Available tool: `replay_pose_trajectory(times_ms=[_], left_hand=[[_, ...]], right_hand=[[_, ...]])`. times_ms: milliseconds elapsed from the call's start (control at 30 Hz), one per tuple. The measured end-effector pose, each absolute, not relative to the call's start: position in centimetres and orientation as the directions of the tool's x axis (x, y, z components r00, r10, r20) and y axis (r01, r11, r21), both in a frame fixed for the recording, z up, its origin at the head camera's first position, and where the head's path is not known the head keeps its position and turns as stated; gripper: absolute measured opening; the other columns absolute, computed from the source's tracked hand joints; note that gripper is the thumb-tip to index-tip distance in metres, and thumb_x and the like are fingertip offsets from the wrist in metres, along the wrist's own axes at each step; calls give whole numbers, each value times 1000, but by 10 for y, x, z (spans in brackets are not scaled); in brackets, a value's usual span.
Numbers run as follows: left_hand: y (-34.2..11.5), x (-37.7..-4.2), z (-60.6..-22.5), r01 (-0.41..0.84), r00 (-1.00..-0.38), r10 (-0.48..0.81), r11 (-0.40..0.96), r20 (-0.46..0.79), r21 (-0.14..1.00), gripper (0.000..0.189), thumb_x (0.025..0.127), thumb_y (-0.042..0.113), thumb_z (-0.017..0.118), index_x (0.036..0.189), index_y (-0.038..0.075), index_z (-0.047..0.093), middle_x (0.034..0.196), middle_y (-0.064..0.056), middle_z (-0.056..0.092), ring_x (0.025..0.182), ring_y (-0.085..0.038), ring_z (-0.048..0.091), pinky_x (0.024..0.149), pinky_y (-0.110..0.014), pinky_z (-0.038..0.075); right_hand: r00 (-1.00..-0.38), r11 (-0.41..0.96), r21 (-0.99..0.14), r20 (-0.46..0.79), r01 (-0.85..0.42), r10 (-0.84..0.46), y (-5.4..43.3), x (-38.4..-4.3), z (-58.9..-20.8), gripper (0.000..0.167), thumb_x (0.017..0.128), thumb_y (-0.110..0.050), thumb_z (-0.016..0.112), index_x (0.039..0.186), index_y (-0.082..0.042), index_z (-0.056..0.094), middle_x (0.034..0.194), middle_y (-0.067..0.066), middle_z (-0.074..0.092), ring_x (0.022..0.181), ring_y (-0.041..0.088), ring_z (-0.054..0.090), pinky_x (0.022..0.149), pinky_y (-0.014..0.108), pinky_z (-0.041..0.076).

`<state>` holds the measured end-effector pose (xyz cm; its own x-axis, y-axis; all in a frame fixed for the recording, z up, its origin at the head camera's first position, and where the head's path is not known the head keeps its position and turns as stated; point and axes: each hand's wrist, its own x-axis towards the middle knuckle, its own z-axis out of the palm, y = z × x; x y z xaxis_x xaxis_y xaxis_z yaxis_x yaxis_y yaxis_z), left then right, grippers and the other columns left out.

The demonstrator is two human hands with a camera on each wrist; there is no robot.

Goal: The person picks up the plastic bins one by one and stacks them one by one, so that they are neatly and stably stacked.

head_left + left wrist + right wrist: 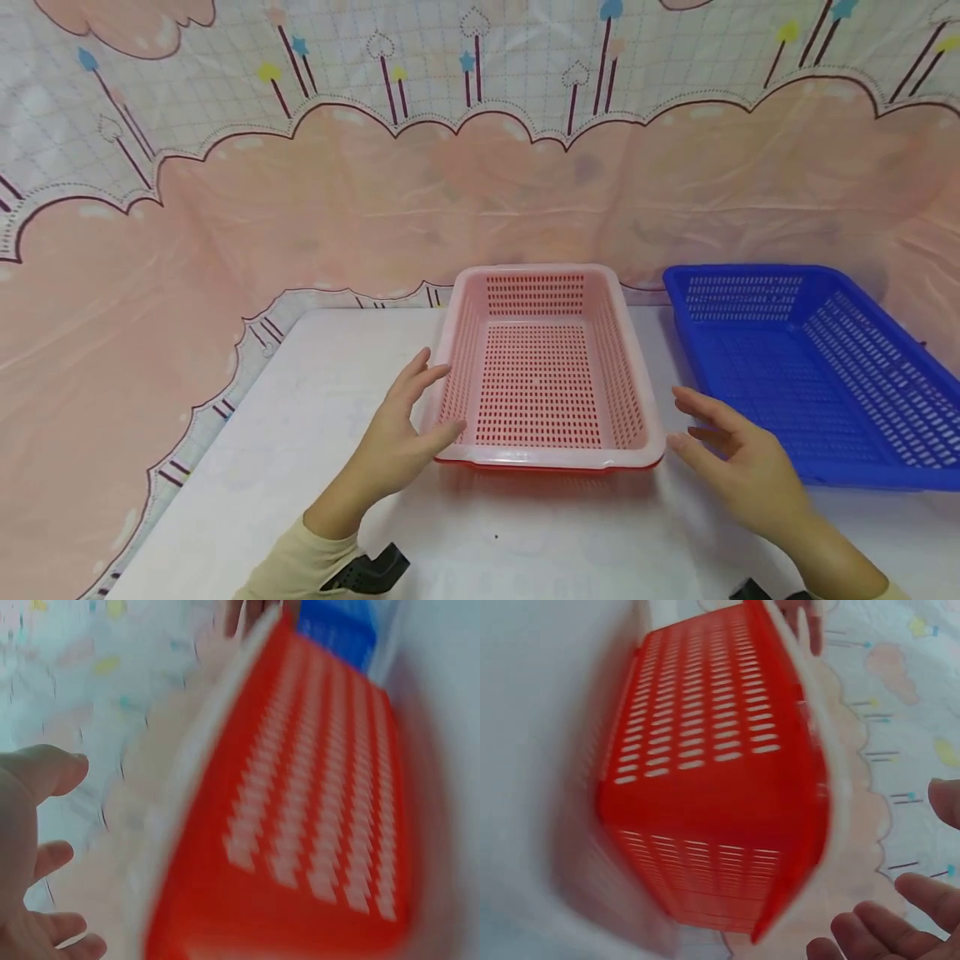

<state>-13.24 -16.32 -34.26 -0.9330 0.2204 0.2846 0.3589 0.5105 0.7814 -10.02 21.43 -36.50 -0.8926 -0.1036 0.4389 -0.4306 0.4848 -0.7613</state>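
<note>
Pink basket [537, 320] is sitting in red basket [727, 796] on table [315, 408], left of blue basket [787, 375]. Left hand [397, 437] and right hand [738, 467] are flanking it, apart, gripping nothing; opposed rim grips should be keeping handling level.

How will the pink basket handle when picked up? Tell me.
The pink basket looks light for its size, with so many openings in its walls and base. It is probably fairly stiff, its sides showing no sag. It may bring the red basket along, being nested inside it.
</note>
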Motion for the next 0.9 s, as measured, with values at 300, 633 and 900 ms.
replay_pose_trajectory(times_ms=[300,633,900], left_hand=[[-98,-129,-321,451,-875,376,409,303,793,71,84,25,78,148,16,49,162,-1,27,148,-25,22,114,-60,23],[-14,-144,-321,403,-850,473,301,232,864,72,85,30,78,149,19,48,160,0,30,147,-16,23,118,-47,22],[44,-143,-331,411,-835,494,269,241,871,69,86,31,78,148,17,50,158,-1,34,145,-15,28,114,-36,29]], right_hand=[[-875,544,-723,482,-426,-45,262,-96,-350,55,89,8,70,141,3,53,129,-27,55,103,-11,59,77,7,48],[-879,587,-749,460,-307,128,324,-104,-360,54,96,3,62,148,-1,47,127,-29,48,104,-20,46,78,0,40],[-870,703,-704,404,-99,283,362,-106,-376,56,104,-8,52,156,-2,31,158,0,35,145,10,30,115,22,22]])
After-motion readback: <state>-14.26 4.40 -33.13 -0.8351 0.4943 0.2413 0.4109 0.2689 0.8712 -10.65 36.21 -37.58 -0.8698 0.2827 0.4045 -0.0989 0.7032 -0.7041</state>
